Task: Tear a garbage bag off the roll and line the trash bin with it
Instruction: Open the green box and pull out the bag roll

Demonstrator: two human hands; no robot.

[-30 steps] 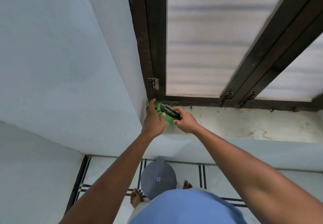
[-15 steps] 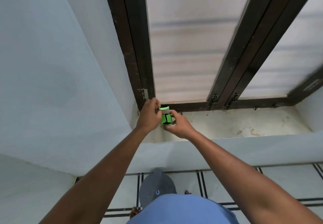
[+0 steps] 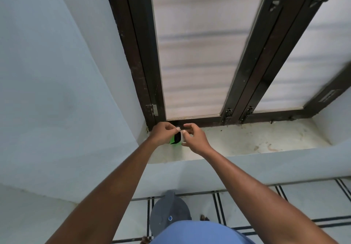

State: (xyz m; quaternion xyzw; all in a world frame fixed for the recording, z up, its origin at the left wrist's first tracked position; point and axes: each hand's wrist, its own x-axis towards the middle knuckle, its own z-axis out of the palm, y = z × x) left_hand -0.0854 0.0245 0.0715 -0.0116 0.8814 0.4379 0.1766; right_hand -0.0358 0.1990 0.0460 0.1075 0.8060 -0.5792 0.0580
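Garbage bag roll (image 3: pixel 176 138), black with green wrapper: being held above the window sill (image 3: pixel 266 141), at 12 o'clock from the person. Left hand (image 3: pixel 163 132): fingers curling round the roll. Right hand (image 3: pixel 195 138): fingertips pinching its white edge. Trash bin (image 3: pixel 167 215), grey, lidded: standing on the tiled floor at 6 o'clock.

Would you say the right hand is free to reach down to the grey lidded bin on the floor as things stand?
Probably not yet: the right hand is up at the window sill, pinching the garbage bag roll together with the left hand. The trash bin sits far below by the feet, its lid closed.
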